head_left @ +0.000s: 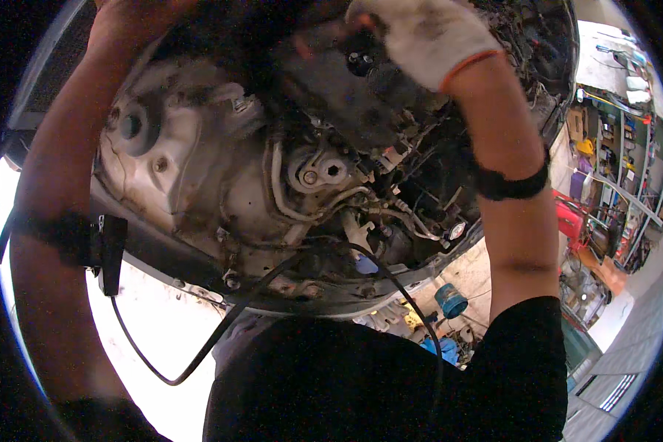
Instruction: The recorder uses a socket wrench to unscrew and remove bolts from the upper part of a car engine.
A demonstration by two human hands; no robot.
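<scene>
Both my arms reach forward over a car's open engine bay (236,177). At the upper left, my left hand (144,13) is bare and cut off by the picture's top edge, so its fingers are hidden. My right hand (431,40) wears a soiled white work glove with an orange cuff. It is above a dark, flat engine part (339,88) with a round black cap (359,63). The gloved fingers curl inward by a small reddish spot; whatever they hold is too dark to make out.
A round strut mount (136,127) sits on the dusty metal at left. Pipes and hoses (287,199) run through the middle. A black cable (214,342) loops from a device on my left forearm across my front. Below right stands a blue-green bucket (451,300); cluttered shelves (619,155) line the right.
</scene>
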